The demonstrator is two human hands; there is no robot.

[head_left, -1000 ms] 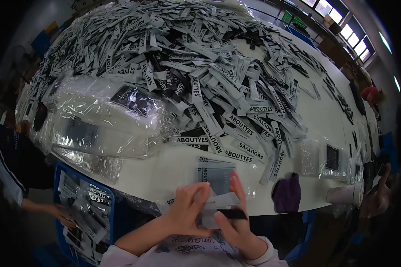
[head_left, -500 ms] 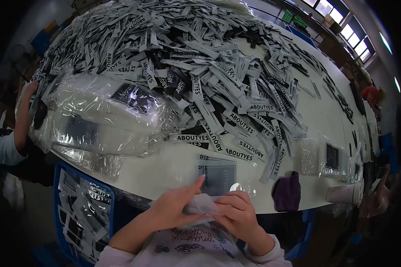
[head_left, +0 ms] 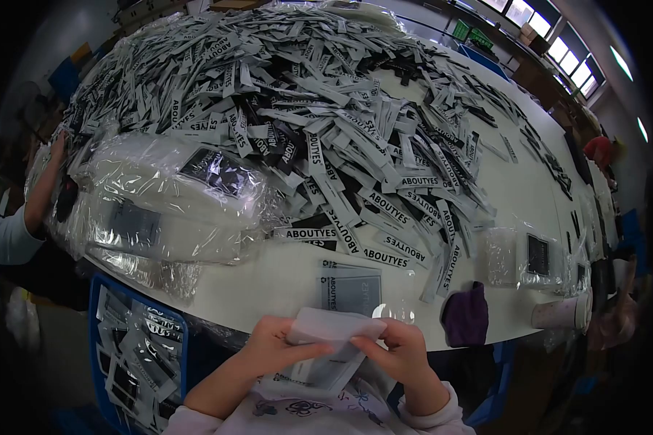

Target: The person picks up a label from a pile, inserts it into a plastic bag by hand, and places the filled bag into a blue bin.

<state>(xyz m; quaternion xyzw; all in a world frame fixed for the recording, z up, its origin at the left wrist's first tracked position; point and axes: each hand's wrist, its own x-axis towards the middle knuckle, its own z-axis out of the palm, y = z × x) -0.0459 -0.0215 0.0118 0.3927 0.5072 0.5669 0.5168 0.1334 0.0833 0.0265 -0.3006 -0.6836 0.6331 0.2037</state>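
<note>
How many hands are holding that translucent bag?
2: the left hand grips one side of the translucent bag, the right hand the other. Parts of both are hidden behind it, but no third hand shows there.

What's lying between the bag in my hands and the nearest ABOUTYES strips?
The head view shows clear plastic packaging with a grey printed panel lying flat on the white table between the held bag and those strips.

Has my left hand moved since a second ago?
Yes: judged against the purple cloth, the left hand has shifted left, farther from it.
</note>
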